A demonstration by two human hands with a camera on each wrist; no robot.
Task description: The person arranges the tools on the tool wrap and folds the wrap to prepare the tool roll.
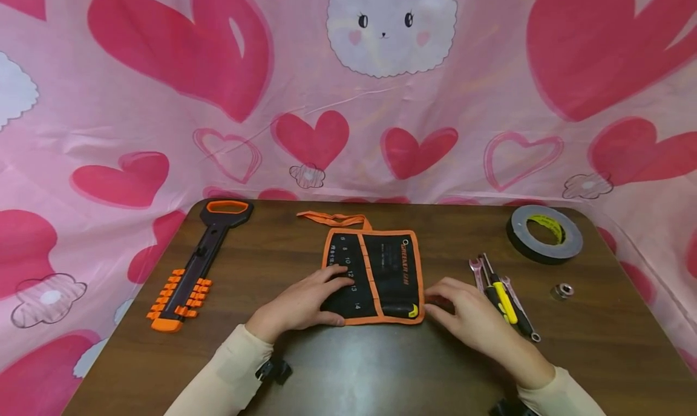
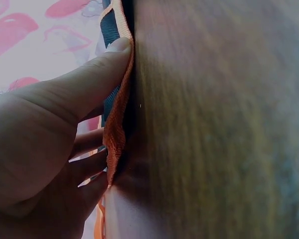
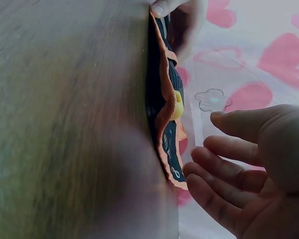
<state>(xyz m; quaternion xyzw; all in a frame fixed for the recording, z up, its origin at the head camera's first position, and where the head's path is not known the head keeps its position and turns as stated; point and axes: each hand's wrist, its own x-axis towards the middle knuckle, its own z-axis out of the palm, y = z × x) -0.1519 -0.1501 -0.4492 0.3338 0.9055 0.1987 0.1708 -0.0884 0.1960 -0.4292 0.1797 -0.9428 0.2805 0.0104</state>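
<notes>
A black tool pouch (image 1: 393, 277) with orange edging and white size numbers lies flat on the table. Its orange strap (image 1: 334, 219) trails off the top, and a yellow piece (image 1: 413, 311) shows at the lower right corner. My left hand (image 1: 305, 298) rests on the pouch's left side, fingers on the numbered panel; in the left wrist view its thumb (image 2: 102, 74) lies on the orange edge. Beside the pouch's right edge, my right hand (image 1: 471, 310) has relaxed, slightly bent fingers. The right wrist view shows nothing held between them.
To the left lies a black holder (image 1: 201, 265) with orange clips. Right of my right hand are several tools, among them a yellow-and-black screwdriver (image 1: 503, 298) and wrenches (image 1: 477, 272). A tape roll (image 1: 569, 237) and a metal socket (image 1: 564, 291) sit farther right.
</notes>
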